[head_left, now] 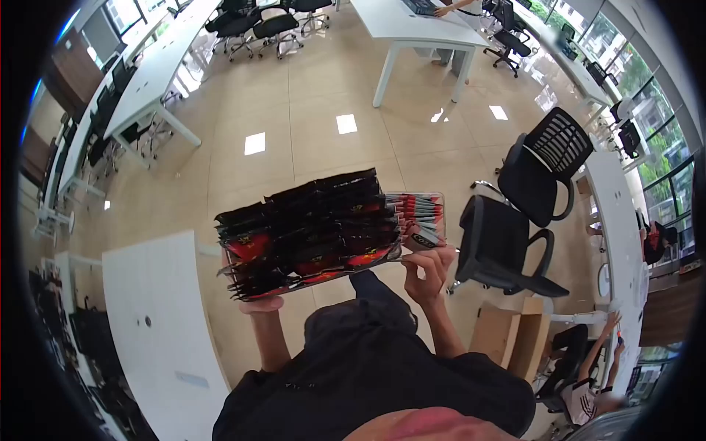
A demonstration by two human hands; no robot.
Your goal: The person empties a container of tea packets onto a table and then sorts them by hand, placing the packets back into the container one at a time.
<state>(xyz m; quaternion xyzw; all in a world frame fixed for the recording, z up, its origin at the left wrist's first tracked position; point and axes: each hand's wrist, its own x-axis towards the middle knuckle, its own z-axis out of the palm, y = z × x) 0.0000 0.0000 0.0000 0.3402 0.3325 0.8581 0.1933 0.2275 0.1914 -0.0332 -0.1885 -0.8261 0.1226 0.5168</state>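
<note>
Black-and-red glossy foil packets (pixel 316 235), many, stacked in rows in a shallow rectangular tray (pixel 443 202), tray raised above the tiled floor (pixel 323 110). Slim red-and-grey packets (pixel 423 208) at the tray's right end. Left hand (pixel 263 304) under the tray's near left corner; most fingers hidden, spread or together cannot tell. Right hand (pixel 426 272) at the near right edge, fingers bent, pinching the rim. Black mesh-backed office chair (pixel 544 165) right of the tray; open brown cardboard box (pixel 507 334) nearer, lower right.
</note>
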